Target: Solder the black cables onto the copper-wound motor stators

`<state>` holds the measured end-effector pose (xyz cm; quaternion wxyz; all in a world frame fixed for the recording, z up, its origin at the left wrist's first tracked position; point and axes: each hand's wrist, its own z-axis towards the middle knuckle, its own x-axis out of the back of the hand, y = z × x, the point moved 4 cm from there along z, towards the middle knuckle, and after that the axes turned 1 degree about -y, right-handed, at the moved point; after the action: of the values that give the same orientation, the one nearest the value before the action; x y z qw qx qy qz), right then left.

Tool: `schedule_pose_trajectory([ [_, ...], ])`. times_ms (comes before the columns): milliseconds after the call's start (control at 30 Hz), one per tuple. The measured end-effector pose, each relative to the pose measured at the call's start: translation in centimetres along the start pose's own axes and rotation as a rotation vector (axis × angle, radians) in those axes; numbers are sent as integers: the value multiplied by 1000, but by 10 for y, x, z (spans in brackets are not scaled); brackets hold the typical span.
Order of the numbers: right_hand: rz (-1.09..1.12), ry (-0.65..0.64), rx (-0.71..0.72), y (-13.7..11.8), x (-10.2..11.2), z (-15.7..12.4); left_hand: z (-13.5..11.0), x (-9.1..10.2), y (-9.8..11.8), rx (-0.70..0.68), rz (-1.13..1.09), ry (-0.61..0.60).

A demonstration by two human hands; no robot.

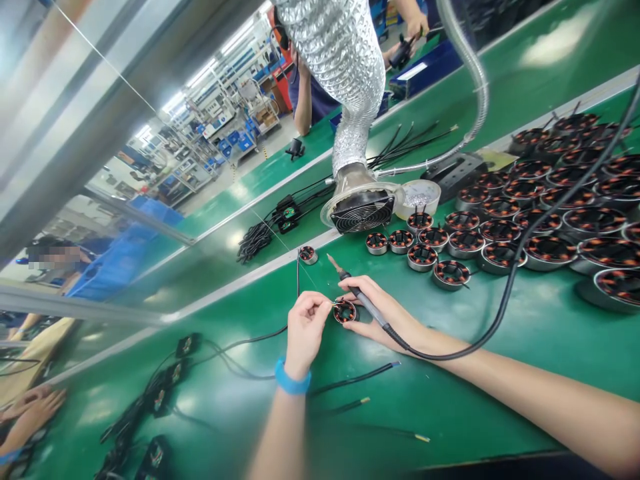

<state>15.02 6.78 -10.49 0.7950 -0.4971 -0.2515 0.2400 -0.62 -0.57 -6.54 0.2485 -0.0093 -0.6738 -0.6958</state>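
Observation:
A small round motor stator [345, 311] with copper windings lies on the green bench between my hands. My left hand [306, 330], with a blue wristband, is closed in a pinch at the stator's left edge, on a thin wire end too small to see clearly. My right hand [383, 315] is closed around a soldering iron [350, 283] held like a pen; its tip points up and left, away from the stator. The iron's black cable [505, 307] loops off to the right.
Many wound stators [500, 230] stand in rows at the right. A fume extractor fan [363, 210] on a silver duct sits just behind. Loose black leads [353, 381] lie near my arms, and cable bundles [260, 233] at left. Other people work at the far bench and at left.

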Motion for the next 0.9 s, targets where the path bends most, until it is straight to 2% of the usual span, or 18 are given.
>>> schedule_pose_trajectory([
  [133, -18, -7, -3, 0, 0, 1, 2, 0, 2, 1, 12, -15],
  [267, -46, 37, 21, -12, 4, 3, 5, 1, 8, 10, 29, -39],
  [467, -184, 365, 80, -37, 28, -1, 9, 3, 11, 9, 60, -94],
  [533, -161, 412, 113, -43, 34, -6, 10, 3, 11, 8, 65, -100],
  [667, -95, 404, 195, -49, 38, -13, 11, 2, 12, 14, 59, -96],
  [900, -120, 364, 227, -57, 37, -13, 8, 1, 16, 35, 60, -71],
])
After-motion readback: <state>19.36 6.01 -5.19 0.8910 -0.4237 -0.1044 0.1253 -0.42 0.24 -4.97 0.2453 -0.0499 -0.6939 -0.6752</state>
